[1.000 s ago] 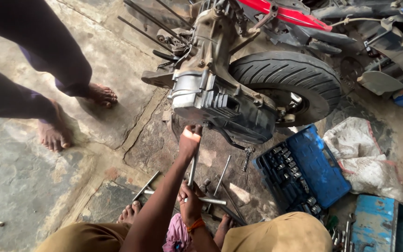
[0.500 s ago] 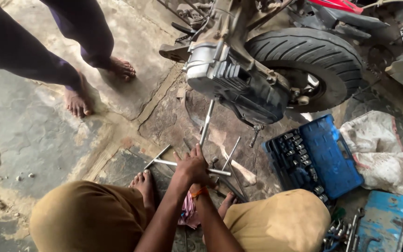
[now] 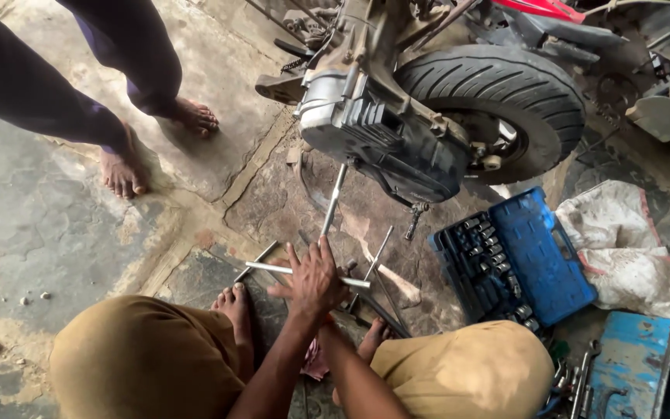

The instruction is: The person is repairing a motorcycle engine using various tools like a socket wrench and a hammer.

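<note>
Though greasy, steel T-wrench point(image 3: 327, 233) (fingers point(image 3: 309, 268) across)

t-handle wrench point(image 3: 327, 233): bare steel, smooth and bright along shaft and crossbar. engine casing point(image 3: 385, 140): cast metal, pale and dull at the cover, dark and ribbed at the cylinder, with an oily film. rear tyre point(image 3: 498, 85): matt black rubber, grooved tread. socket case point(image 3: 517, 260): moulded blue plastic, slightly glossy; the sockets inside are dark and bright metal. sack point(image 3: 630, 248): woven white cloth, soiled and creased. tool box point(image 3: 633, 365): painted blue metal, scuffed and worn. floor point(image 3: 40, 233): rough concrete, cracked, stained dark with oil near the engine. trousers point(image 3: 141, 361): matt ochre cloth.
</note>
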